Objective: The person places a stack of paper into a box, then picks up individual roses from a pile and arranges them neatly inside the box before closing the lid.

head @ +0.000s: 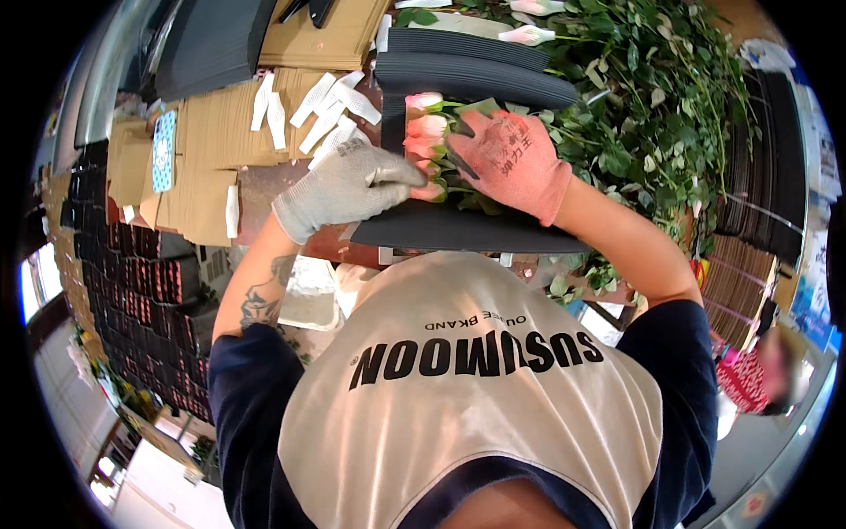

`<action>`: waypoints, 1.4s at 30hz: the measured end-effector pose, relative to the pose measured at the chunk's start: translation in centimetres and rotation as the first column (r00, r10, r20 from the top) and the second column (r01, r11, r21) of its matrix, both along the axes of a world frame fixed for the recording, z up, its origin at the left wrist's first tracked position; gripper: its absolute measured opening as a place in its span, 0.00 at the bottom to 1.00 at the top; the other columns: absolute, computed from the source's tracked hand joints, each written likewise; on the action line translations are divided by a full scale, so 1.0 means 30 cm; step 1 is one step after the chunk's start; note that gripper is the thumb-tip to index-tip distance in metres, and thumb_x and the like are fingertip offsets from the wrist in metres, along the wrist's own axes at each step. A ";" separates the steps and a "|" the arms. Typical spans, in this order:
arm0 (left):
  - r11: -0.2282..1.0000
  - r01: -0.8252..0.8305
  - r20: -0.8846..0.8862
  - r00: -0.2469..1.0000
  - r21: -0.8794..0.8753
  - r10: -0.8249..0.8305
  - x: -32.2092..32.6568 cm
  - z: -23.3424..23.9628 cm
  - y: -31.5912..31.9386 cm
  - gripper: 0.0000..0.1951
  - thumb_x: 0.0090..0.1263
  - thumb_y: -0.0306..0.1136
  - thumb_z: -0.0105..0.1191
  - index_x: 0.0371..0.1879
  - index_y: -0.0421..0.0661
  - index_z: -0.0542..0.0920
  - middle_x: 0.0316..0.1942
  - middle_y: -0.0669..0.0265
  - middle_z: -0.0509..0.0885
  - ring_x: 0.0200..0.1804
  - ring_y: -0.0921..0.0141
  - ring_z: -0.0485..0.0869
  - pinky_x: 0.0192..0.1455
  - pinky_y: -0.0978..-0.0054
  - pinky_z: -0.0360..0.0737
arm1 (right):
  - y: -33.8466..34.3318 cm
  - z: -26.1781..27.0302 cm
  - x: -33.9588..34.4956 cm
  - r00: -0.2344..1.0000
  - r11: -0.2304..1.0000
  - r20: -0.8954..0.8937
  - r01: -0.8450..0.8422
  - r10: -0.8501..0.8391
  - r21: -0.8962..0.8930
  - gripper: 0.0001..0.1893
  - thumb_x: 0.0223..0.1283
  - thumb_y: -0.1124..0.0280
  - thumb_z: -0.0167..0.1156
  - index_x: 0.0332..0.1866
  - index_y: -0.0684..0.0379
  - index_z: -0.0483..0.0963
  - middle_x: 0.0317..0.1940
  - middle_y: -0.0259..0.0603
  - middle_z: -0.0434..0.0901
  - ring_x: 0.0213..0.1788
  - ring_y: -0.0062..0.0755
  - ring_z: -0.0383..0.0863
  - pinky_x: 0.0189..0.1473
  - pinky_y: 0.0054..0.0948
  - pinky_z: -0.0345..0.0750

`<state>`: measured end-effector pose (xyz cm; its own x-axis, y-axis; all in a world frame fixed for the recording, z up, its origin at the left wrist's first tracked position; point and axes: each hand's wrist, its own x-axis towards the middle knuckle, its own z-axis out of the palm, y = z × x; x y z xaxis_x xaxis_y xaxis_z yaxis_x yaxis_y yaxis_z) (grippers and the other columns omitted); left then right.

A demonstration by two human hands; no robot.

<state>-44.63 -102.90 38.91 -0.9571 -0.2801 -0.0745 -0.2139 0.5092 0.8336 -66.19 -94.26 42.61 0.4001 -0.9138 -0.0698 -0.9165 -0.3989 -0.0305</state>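
Note:
Several pink rose heads [427, 127] lie in a row on a dark corrugated sheet [462, 230], their stems pointing right. My left hand [357, 182], in a pale grey knitted glove, has its fingertips at the near rose heads; whether it grips one is unclear. On the stem side, just right of the heads, my right hand [512, 155] in a pink glove lies over the stems and leaves, fingers bent; what is under its palm is hidden. Beyond the roses, the sheet's ribbed far part [476, 73] is folded up.
White mesh flower sleeves [324, 112] lie loose on stacked cardboard [211, 145] at the left, near a phone in a blue patterned case [164, 151]. Leafy rose stems [634, 99] are heaped at the right. Dark sheets [205, 46] are stacked at the far left. Another person [747, 380] is at the right edge.

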 end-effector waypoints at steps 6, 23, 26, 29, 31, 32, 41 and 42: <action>0.977 -0.065 0.200 0.979 0.205 0.023 0.004 -0.018 0.025 0.14 0.64 0.40 0.52 0.47 0.53 0.82 0.36 0.61 0.84 0.36 0.67 0.82 0.44 0.71 0.77 | -0.014 -0.130 -0.022 0.999 0.999 -0.047 0.003 0.000 0.052 0.13 0.47 0.59 0.60 0.35 0.55 0.72 0.36 0.39 0.74 0.36 0.36 0.79 0.35 0.33 0.77; 0.978 -0.164 0.082 0.981 -0.130 0.175 -0.015 -0.020 0.038 0.18 0.62 0.37 0.52 0.50 0.46 0.78 0.51 0.58 0.79 0.51 0.60 0.79 0.55 0.67 0.74 | -0.028 -0.168 -0.036 0.991 0.986 0.068 0.126 -0.119 -0.112 0.23 0.46 0.58 0.63 0.50 0.53 0.72 0.39 0.38 0.77 0.34 0.37 0.80 0.36 0.34 0.76; 0.970 -0.165 0.113 0.976 -0.181 0.187 -0.023 -0.022 0.033 0.19 0.61 0.38 0.53 0.51 0.47 0.78 0.52 0.58 0.79 0.49 0.60 0.80 0.54 0.67 0.74 | -0.053 -0.192 -0.040 0.993 0.987 0.061 0.106 -0.099 -0.117 0.24 0.45 0.58 0.62 0.50 0.54 0.71 0.35 0.37 0.77 0.32 0.34 0.80 0.30 0.32 0.76; 0.975 -0.142 0.179 0.969 -0.171 0.172 -0.016 -0.017 0.036 0.20 0.60 0.38 0.53 0.52 0.47 0.77 0.52 0.58 0.78 0.48 0.59 0.80 0.53 0.68 0.75 | -0.054 -0.199 -0.041 0.994 0.988 0.054 0.101 -0.095 -0.120 0.23 0.45 0.58 0.62 0.49 0.53 0.71 0.36 0.38 0.76 0.32 0.35 0.80 0.30 0.33 0.76; 0.975 -0.129 0.183 0.970 -0.180 0.162 -0.016 -0.007 0.030 0.21 0.60 0.40 0.52 0.53 0.49 0.77 0.51 0.59 0.79 0.46 0.59 0.81 0.50 0.67 0.76 | -0.057 -0.200 -0.041 0.996 0.986 0.066 0.064 -0.054 -0.157 0.23 0.45 0.59 0.62 0.49 0.52 0.71 0.37 0.38 0.76 0.32 0.36 0.80 0.30 0.33 0.77; 0.973 -0.122 0.172 0.973 -0.194 0.156 -0.020 -0.005 0.028 0.21 0.60 0.41 0.51 0.53 0.50 0.76 0.49 0.59 0.80 0.44 0.59 0.81 0.47 0.66 0.77 | -0.059 -0.197 -0.040 0.997 0.984 0.071 0.046 -0.034 -0.175 0.23 0.45 0.59 0.62 0.49 0.52 0.71 0.37 0.38 0.76 0.32 0.36 0.80 0.31 0.34 0.77; 0.907 -0.233 0.121 0.949 -0.349 0.291 -0.072 -0.032 0.012 0.20 0.61 0.43 0.50 0.51 0.48 0.78 0.55 0.62 0.77 0.47 0.62 0.81 0.49 0.68 0.77 | -0.066 -0.151 -0.028 0.993 0.991 -0.027 0.115 -0.117 -0.070 0.23 0.50 0.57 0.58 0.52 0.54 0.71 0.48 0.49 0.75 0.32 0.40 0.80 0.34 0.36 0.75; 0.908 -0.226 0.125 0.950 -0.354 0.286 -0.074 -0.033 0.013 0.20 0.61 0.43 0.50 0.51 0.49 0.78 0.55 0.62 0.77 0.47 0.62 0.81 0.49 0.67 0.77 | -0.062 -0.144 -0.015 0.989 0.992 -0.075 0.123 -0.126 -0.040 0.23 0.51 0.57 0.58 0.52 0.55 0.70 0.47 0.49 0.75 0.32 0.41 0.80 0.35 0.36 0.75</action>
